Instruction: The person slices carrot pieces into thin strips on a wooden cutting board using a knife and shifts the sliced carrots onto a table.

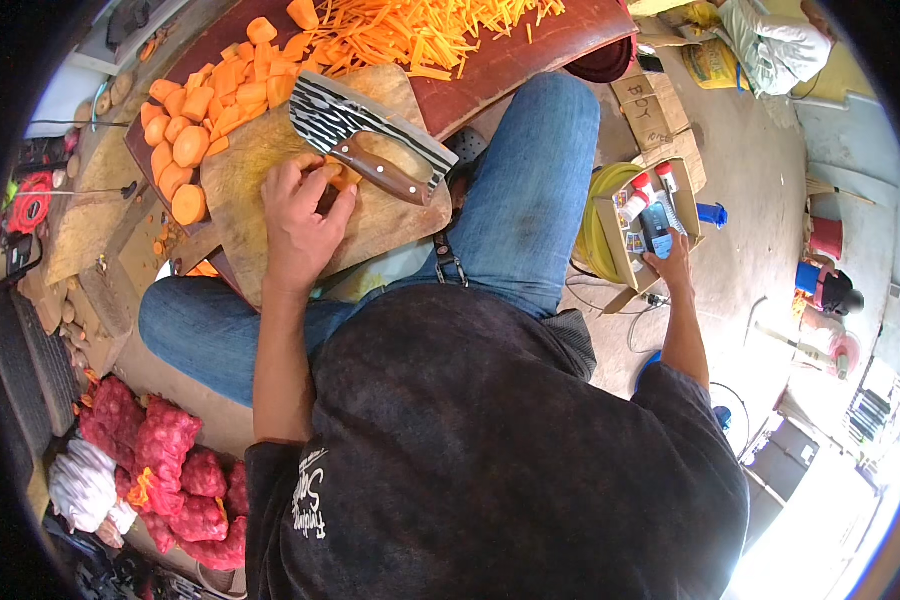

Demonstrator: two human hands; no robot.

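My left hand [307, 214] rests on a round-edged wooden cutting board [270, 247], its fingertips around a small carrot piece [343, 177]. Right beside those fingers lies a cleaver [375, 135] with a black-and-white patterned blade and a riveted brown handle. Cut carrot chunks [217, 97] are heaped along the board's far left side. Beyond it spreads a pile of carrot strips [412, 34]. Out to the right, my right hand [673, 264] reaches into a cardboard box [622, 247] and touches a smartphone [655, 225] with a lit screen; whether it grips the phone is unclear.
Red-capped bottles [637, 196] share the box, which stands by a coil of yellow hose [596, 240]. A dark red tabletop [480, 82] carries the carrots. Red net sacks [165, 442] sit on the floor at left. Another person [784, 49] is at the upper right.
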